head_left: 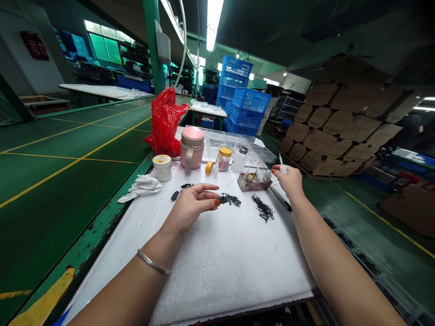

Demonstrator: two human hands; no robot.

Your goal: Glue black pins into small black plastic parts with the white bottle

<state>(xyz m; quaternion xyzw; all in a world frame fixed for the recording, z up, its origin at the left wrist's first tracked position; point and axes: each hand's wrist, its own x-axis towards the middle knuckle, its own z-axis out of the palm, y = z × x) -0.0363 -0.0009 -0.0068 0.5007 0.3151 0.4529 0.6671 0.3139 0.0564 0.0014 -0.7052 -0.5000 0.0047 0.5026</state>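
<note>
Over the middle of the white table (231,271), my left hand (199,201) pinches a small black part (223,199) between thumb and fingers. Just beyond it lies a pile of small black rings (234,200). My right hand (288,177) is closed round a small white bottle (282,168) with a pointed tip facing up, at the right edge of the table. Left of that hand stands a small box (254,184) filled with little bottles. Thin black pins (263,209) lie in a heap nearer to me. More black parts (175,195) lie partly behind my left hand.
A white glove (142,187), a white tub (162,168), a pink mug (192,151), a red bag (166,122) and jars (224,159) line the far side. Clear divided trays (234,142) sit behind. Blue crates (246,106) and stacked cartons (336,122) stand beyond.
</note>
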